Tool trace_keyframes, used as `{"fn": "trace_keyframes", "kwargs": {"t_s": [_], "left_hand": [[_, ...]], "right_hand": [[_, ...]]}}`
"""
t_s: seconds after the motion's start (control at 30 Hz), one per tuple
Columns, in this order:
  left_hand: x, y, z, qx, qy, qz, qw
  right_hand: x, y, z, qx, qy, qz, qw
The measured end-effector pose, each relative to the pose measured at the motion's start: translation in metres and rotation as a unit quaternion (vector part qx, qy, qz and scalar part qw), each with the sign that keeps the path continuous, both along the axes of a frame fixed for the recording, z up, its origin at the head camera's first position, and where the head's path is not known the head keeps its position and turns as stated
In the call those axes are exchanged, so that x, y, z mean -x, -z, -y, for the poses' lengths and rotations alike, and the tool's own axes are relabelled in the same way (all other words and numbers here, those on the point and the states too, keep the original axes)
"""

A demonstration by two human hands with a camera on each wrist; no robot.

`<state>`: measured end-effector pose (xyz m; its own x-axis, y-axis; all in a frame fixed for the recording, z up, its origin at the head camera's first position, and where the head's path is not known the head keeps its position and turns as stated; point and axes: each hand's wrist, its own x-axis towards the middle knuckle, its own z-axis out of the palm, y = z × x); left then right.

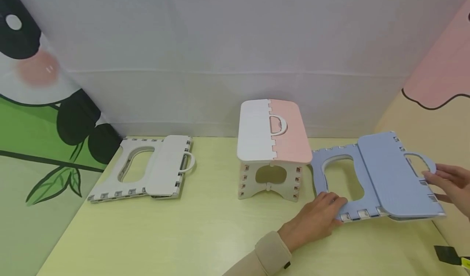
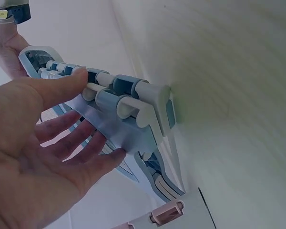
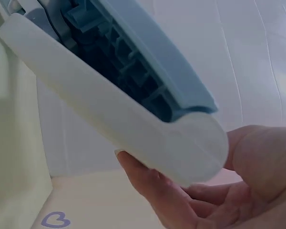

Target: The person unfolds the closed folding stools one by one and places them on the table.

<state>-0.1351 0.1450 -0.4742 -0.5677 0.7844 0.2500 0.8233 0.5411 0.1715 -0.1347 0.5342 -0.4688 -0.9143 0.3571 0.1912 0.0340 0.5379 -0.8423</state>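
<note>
A blue folding stool (image 1: 398, 174), folded flat, is held between both hands at the right of the table. My left hand (image 1: 315, 217) grips its near edge by the leg panel, thumb over the hinge knuckles and fingers against the face in the left wrist view. At the opposite side my right hand (image 1: 453, 184) holds the seat edge beside the loop handle (image 1: 422, 161), thumb on top and fingers underneath. In the right wrist view the folded stool (image 3: 109, 95) shows its white side and blue ribbed inside, tilted above the table.
A white and pink stool (image 1: 255, 131) stands unfolded at the back middle, close to the blue one. A white folded stool (image 1: 165, 170) lies flat at the left. Behind the table (image 1: 205, 235) hangs a pale cloth (image 1: 235, 43). A black object (image 1: 446, 254) is at the lower right.
</note>
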Motion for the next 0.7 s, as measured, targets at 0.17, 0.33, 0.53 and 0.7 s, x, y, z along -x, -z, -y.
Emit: {"fn": "trace_keyframes", "kwargs": {"t_s": [0.17, 0.33, 0.53, 0.7], "left_hand": [[-0.005, -0.002, -0.001, -0.002, -0.002, 0.004, 1.0], [-0.007, -0.004, -0.003, -0.001, -0.004, 0.011, 0.9999], [-0.011, -0.004, -0.005, -0.029, 0.011, 0.015, 0.9994], [-0.012, -0.005, -0.005, -0.04, 0.019, 0.022, 0.9988]], "right_hand": [[-0.013, -0.032, 0.033, -0.016, 0.012, -0.019, 0.9996], [-0.031, -0.07, 0.077, 0.01, 0.009, -0.033, 0.9994], [-0.037, -0.079, 0.089, -0.023, 0.043, -0.007, 0.9988], [-0.037, -0.081, 0.095, -0.045, 0.077, 0.006, 0.996]]}}
